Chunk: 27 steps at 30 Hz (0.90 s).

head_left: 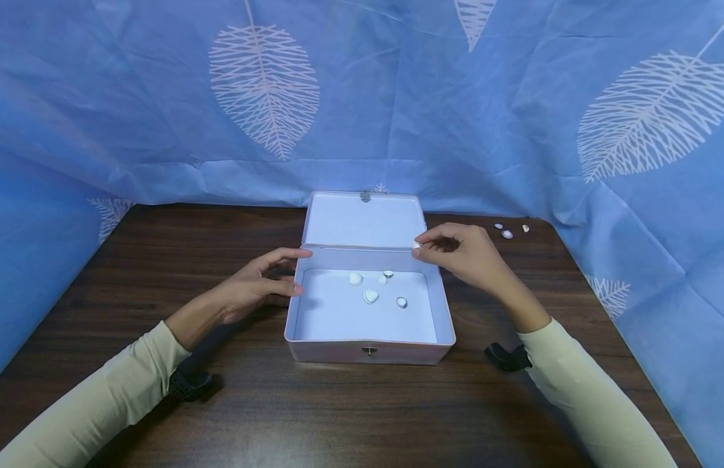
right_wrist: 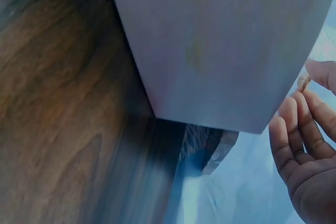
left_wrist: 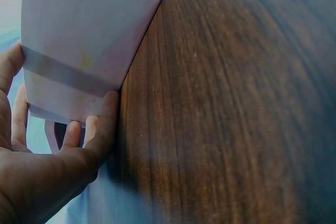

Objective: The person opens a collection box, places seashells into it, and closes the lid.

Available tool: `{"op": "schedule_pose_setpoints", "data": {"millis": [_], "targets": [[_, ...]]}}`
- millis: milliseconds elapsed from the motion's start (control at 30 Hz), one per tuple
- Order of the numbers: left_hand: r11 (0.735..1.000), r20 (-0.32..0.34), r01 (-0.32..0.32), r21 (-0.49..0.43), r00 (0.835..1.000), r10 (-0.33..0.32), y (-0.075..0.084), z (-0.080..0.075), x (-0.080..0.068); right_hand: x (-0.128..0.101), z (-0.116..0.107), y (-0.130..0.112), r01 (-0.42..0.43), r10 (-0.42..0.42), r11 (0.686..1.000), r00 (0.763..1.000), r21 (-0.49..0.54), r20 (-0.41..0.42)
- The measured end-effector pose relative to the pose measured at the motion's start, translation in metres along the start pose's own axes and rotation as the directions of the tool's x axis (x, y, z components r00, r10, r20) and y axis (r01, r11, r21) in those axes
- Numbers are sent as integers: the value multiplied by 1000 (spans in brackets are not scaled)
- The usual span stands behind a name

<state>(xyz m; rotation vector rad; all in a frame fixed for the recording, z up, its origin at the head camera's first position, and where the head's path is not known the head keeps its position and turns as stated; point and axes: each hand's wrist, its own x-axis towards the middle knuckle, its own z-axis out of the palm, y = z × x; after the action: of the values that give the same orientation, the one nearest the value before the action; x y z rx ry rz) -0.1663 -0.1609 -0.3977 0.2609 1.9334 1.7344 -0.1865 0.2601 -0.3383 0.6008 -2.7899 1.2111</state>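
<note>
A pale metal box stands on the table with its hinged lid laid back. Several white seashells lie scattered on its floor. My left hand touches the box's left side near the back corner, its fingers extended against the outer wall. Above the box's back right corner, my right hand pinches a small seashell between thumb and fingertips. The right wrist view shows that seashell edge-on, beside the box's outer wall.
More small shells lie at the table's back right. The dark wooden table ends at a blue leaf-patterned cloth hanging behind and at both sides. A small clasp sits on the box's front.
</note>
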Motion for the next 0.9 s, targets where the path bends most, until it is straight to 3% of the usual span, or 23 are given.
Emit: {"op": "schedule_pose_setpoints", "data": {"millis": [700, 900], "targets": [[1000, -1, 14, -9, 1000, -14, 2, 1, -1, 12, 29, -11, 21, -27, 998, 995, 57, 93], [1000, -1, 15, -12, 1000, -15, 1, 1, -2, 10, 28, -8, 33, -38, 998, 996, 59, 78]]}}
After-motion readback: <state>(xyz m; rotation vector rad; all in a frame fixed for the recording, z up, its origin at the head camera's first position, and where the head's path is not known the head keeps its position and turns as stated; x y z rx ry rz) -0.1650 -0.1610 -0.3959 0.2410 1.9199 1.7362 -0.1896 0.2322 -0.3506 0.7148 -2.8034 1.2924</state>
